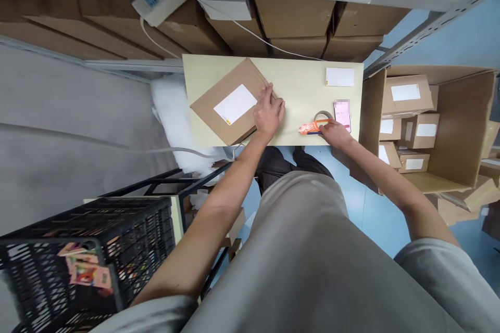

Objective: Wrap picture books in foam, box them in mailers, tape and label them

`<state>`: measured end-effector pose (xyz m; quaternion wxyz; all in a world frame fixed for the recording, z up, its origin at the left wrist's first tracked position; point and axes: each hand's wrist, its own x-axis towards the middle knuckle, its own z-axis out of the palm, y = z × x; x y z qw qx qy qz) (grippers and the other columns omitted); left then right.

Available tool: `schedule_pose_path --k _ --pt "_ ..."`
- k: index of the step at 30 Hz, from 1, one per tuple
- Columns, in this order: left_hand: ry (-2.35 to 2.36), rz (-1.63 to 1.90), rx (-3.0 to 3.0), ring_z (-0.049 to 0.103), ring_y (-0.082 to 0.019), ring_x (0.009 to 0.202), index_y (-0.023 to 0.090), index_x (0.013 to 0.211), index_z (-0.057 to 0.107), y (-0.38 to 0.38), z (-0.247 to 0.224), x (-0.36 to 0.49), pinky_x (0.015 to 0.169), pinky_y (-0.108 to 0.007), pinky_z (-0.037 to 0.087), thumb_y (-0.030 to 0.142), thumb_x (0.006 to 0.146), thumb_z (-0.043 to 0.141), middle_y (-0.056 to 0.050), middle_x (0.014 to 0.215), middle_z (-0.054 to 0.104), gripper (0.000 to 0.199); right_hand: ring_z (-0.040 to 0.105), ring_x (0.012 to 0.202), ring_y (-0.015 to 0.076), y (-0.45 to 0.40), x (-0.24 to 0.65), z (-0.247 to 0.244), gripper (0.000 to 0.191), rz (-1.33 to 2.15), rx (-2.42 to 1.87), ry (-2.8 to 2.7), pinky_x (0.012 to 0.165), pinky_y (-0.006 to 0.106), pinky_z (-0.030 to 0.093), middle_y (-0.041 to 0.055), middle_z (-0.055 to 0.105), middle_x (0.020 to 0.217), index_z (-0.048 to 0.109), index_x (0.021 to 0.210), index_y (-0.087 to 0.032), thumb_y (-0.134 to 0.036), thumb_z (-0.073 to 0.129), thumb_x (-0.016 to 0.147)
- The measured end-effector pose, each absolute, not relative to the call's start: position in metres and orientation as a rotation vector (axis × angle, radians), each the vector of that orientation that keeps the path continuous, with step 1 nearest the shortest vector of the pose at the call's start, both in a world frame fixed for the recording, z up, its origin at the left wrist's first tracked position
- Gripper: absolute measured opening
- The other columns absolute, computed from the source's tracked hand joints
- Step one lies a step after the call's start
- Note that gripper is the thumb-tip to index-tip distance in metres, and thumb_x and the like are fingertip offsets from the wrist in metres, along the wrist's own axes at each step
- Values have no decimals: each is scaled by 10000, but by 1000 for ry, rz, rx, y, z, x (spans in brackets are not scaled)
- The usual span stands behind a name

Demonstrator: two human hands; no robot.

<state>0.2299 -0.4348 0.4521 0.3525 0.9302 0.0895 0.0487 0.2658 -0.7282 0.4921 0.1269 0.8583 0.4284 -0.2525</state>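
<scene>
While the pale table [297,80] spans the centre, an open carton [463,135] stands just beside its right end, containing smaller boxes [424,140]. On the table's left half lies the labelled cardboard box [233,103]; the left hand [269,113] rests its fingers on the right edge, grip indeterminable. The right hand [336,133] grasps the orange tape dispenser [311,127], near the phone [342,115] and white card [339,77].

From here I see my left hand [269,112] palm down, fingers bunched forward, its bare forearm reaching steeply up. My right hand [336,133] is curled closed, that arm bent at the elbow and angled inward.
</scene>
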Motion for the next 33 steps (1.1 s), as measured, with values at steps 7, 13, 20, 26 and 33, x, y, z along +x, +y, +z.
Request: schedule_pose_path --k 7,13,20,26,33 --pt "235 102 2422 223 -346 1796 166 1736 496 -411 456 201 1489 -560 135 363 954 634 -156 1867 377 818 793 1225 336 -662 238 473 533 -728 2470 1412 1227 463 445 267 835 1295 579 1545 49 -318 448 1180" --pt "430 155 2450 61 -334 1819 126 1811 344 -413 451 172 1480 -573 -62 306 920 604 -141 1911 245 946 794 1229 320 -644 221 466 562 -679 2462 1432 1233 439 479 227 845 1286 521 1638 28 -281 414 1181" --pt "372 71 2482 82 -317 1818 113 1804 365 -409 452 164 1489 -538 -18 295 900 607 -141 1906 256 953 769 1257 323 -652 233 459 552 -720 2446 1475 1252 439 460 242 826 1319 545 1590 28 -347 461 1194" --pt "220 -2 2485 127 -319 1814 166 1794 407 -420 456 158 1491 -547 -18 301 911 617 -114 1895 303 917 753 1277 362 -654 266 459 527 -730 2490 1439 1227 493 454 290 817 1335 569 1568 52 -270 449 1168" --pt "-24 -29 2491 91 -319 1818 171 1786 386 -393 461 146 1487 -605 23 257 948 559 -113 1904 301 860 760 1274 356 -633 258 462 523 -757 2464 1544 1251 478 422 297 810 1348 578 1544 63 -255 438 1153"
